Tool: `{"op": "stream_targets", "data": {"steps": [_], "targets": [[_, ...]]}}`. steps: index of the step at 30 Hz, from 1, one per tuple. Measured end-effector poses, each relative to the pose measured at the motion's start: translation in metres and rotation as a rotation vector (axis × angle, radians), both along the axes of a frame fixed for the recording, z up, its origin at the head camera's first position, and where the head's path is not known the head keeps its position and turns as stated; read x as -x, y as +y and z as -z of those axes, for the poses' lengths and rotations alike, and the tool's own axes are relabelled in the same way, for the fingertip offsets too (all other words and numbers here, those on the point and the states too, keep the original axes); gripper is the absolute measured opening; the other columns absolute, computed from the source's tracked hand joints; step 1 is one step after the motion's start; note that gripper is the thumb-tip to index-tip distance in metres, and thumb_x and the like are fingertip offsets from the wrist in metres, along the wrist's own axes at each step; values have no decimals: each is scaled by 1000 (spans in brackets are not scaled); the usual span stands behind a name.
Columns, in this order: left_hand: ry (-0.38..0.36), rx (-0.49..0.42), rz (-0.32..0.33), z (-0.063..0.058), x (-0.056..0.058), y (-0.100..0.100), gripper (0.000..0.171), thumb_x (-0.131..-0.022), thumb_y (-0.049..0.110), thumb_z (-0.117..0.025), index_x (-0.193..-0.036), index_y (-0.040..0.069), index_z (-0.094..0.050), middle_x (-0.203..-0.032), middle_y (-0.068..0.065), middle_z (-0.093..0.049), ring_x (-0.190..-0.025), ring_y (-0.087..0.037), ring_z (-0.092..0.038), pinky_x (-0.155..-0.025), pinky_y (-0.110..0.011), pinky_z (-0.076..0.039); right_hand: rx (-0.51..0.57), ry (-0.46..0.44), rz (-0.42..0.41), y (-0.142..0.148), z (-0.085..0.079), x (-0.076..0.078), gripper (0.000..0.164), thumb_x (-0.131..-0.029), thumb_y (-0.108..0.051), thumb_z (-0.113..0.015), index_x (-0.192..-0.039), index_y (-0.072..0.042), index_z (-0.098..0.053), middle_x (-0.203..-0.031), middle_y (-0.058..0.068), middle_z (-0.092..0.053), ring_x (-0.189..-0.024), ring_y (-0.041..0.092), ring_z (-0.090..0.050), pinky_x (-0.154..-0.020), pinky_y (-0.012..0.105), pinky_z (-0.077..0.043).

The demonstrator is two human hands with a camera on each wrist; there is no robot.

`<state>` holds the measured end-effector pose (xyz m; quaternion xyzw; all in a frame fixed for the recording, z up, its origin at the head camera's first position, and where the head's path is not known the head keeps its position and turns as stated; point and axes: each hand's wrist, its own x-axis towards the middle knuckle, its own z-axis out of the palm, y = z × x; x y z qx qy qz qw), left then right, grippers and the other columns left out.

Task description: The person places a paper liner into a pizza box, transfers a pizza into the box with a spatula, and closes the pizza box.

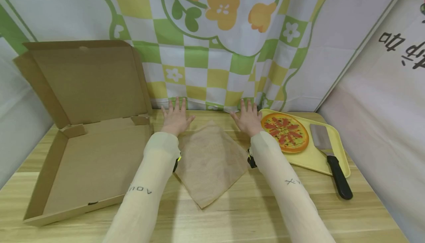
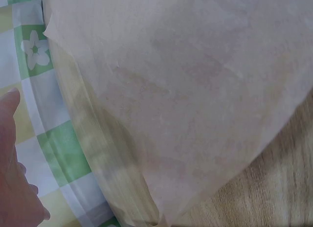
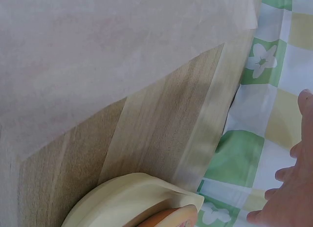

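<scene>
Both arms reach forward over the table. My left hand point(image 1: 176, 119), fingers straight and spread, is at the table's back edge by the checked curtain, between the pizza box and the paper. My right hand point(image 1: 248, 119) mirrors it, fingers spread, beside the tray's left end. Neither holds anything. A brown square sheet of paper point(image 1: 210, 161) lies turned cornerwise on the table between the forearms. In the left wrist view the paper point(image 2: 195, 90) fills much of the frame, with the left hand point(image 2: 17, 173) at the left edge. The right hand point(image 3: 291, 183) shows at the right edge of its wrist view.
An open cardboard pizza box point(image 1: 96, 165) stands at left, lid point(image 1: 89, 80) raised. At right, a yellow tray point(image 1: 312, 165) bears a pizza point(image 1: 285, 132) and a black-handled spatula point(image 1: 338, 176), its handle past the rim. The checked curtain point(image 1: 212, 62) hangs behind the table.
</scene>
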<state>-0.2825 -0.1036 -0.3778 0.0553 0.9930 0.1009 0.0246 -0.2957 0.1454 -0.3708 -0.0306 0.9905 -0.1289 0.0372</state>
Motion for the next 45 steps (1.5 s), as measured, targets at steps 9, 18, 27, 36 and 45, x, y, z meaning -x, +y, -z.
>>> {"op": "stream_targets", "data": {"steps": [9,18,27,36,45], "targets": [[10,3,8,0,0,-1,75,-95,49,-32,-146,5,1,-151,-20,4,-135,-43,3,-104,-62,-1,-2,-1,-12,1,-3,-2,73,-95,-53,-28,-147,-11,0,-151,18,2,-136,38,6,-104,62,-6],[-121,-55,79,-6,0,-7,68,-96,42,-36,-144,-1,-14,-148,-25,-13,-134,-44,-12,-107,-56,-10,-25,-8,-62,1,-9,-2,69,-95,-49,-33,-145,-4,-17,-148,21,-16,-135,39,-15,-105,59,-14],[-250,-92,164,-18,-5,-10,62,-95,32,-44,-138,-9,-27,-142,-25,-30,-129,-39,-29,-107,-47,-22,-35,-24,-201,-2,-21,-10,56,-95,-36,-43,-127,9,-44,-132,26,-41,-121,38,-40,-101,45,-33],[-220,-45,315,-23,-9,-15,48,-93,25,-49,-124,-12,-46,-126,-28,-49,-116,-41,-45,-100,-48,-34,-31,-36,-303,-1,-30,-27,49,-95,-32,-46,-125,7,-48,-124,22,-52,-113,34,-49,-96,44,-39],[-192,-18,424,-31,-17,-28,37,-92,24,-51,-109,-9,-56,-109,-22,-59,-101,-36,-55,-89,-46,-43,-60,-51,-325,5,-26,-43,48,-94,-28,-48,-126,7,-47,-125,24,-51,-114,36,-49,-96,43,-39]]}}
